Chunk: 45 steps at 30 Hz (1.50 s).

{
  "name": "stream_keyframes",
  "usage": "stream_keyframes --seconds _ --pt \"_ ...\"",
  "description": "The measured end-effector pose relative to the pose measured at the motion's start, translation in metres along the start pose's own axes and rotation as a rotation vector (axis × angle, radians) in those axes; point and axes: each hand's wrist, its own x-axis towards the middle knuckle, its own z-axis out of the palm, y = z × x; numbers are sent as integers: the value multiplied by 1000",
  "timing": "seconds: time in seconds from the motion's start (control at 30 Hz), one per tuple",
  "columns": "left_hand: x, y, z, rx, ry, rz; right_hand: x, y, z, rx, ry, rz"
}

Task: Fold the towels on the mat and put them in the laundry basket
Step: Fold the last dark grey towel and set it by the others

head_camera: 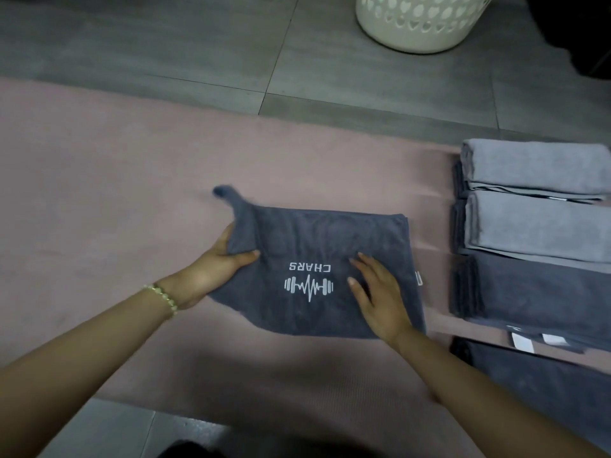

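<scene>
— Where's the towel point(317, 239)?
— Midway on the mat point(115, 193); the left hand point(215, 269) grips its lifted left edge, and the right hand point(380, 299) presses flat near its right edge.
— Room?
— Open mat leftward; folded towels point(535, 233) just right; the basket point(420, 24) stands beyond the mat's far edge.

A towel point(314, 233) lies on the middle of the mat point(99, 193). The left hand point(215, 269) holds its left edge and the right hand point(380, 299) rests flat on its right part. Folded towels point(535, 226) lie in a row at the mat's right end. The laundry basket point(420, 24) stands on the floor point(165, 44) behind the mat.
</scene>
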Motion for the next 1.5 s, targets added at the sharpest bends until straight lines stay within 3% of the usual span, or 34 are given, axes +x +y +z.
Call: stream_keyframes --seconds 0.1,0.17,0.27,0.33,0.43,0.57,0.7,0.9,1.23,1.5 --pt "-5 21 49 32 -161 149 9 -13 -18 535 224 301" --pt "-7 30 73 -34 -317 124 15 -16 -33 888 149 576" --pt "5 26 86 52 -265 114 18 -7 -45 1068 7 775" --pt "19 4 83 428 -172 248 21 -6 -43 1064 36 783" --pt "30 -24 80 926 -182 401 25 -16 -34 811 77 712" --pt "41 -37 90 1212 -144 467 20 -21 -29 501 215 421" --pt "55 -35 108 1250 -116 473 21 -7 -47 528 298 307" --pt "90 -27 128 1282 -92 505 16 36 -53 520 349 448" --pt "150 26 131 1312 -84 333 11 68 -44 631 326 557" --pt "152 70 134 1202 -411 26 11 71 -45 688 298 545"
